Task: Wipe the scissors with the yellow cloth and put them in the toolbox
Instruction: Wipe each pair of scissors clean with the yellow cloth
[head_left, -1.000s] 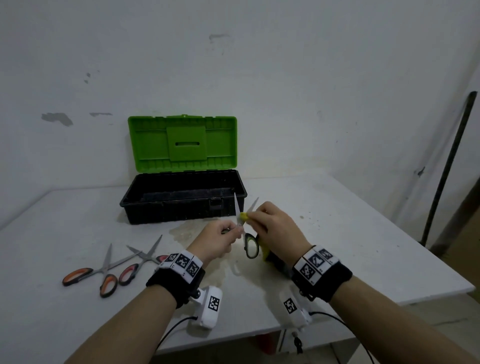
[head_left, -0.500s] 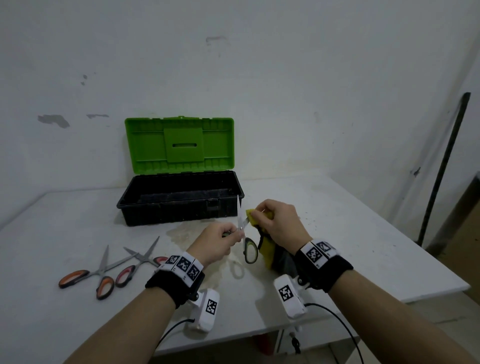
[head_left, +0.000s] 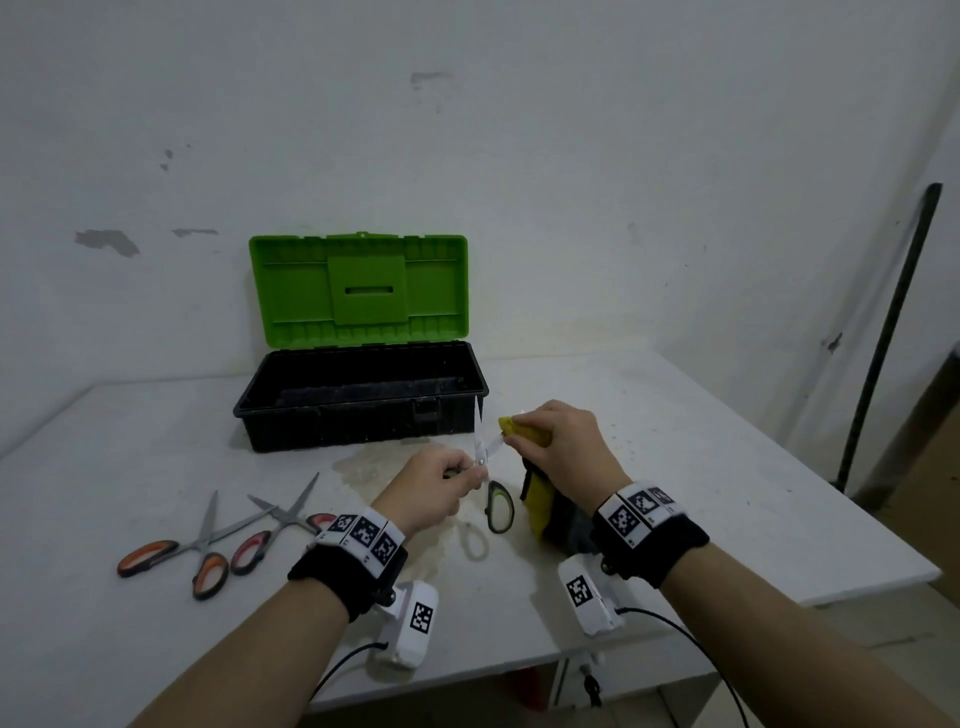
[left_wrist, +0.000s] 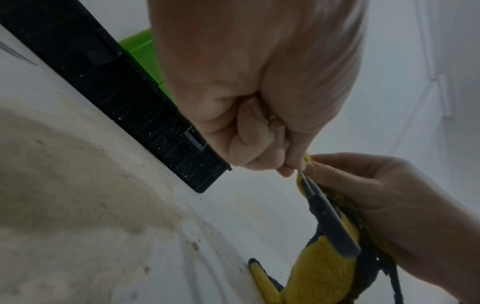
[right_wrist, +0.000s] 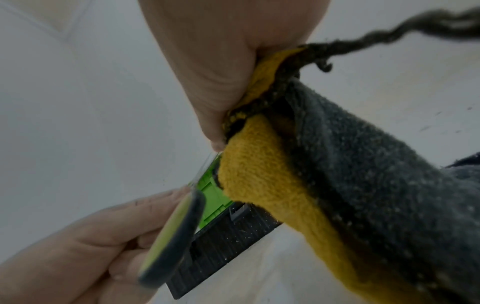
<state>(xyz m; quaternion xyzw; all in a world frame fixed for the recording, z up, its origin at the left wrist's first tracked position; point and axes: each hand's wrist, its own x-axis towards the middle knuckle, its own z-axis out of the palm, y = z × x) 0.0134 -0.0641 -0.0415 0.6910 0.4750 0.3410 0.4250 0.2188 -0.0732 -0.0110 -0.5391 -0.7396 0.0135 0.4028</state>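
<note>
A pair of green-handled scissors (head_left: 483, 457) is held above the white table (head_left: 727, 467), just in front of the toolbox (head_left: 358, 410). The left hand (head_left: 441, 486) is curled around the scissors near the pivot, with one handle loop (head_left: 500, 506) hanging below the hand. The blades are spread apart: one blade points up in front of the toolbox's right front corner, the other is angled right into the yellow cloth (head_left: 524, 428).

The right hand (head_left: 563, 447) is closed on the yellow cloth, the cloth being pinched around the angled blade. In the right wrist view the cloth (right_wrist: 262, 170) is seen bunched under the thumb, with a grey reverse side (right_wrist: 376, 164) trailing down; its lower end is seen resting on the table in the head view. In the left wrist view the left hand's fingers (left_wrist: 259, 144) are seen folded tight, with the right hand's fingers (left_wrist: 345, 172) touching them at the cloth.

The toolbox is open, its green lid (head_left: 358, 288) standing upright against the wall; its black tray is seen only partly, and nothing can be made out inside it.

Two further pairs are noted lying on the table to the left, blades crossing: orange-handled scissors (head_left: 176, 551) and red-handled scissors (head_left: 275, 525)
</note>
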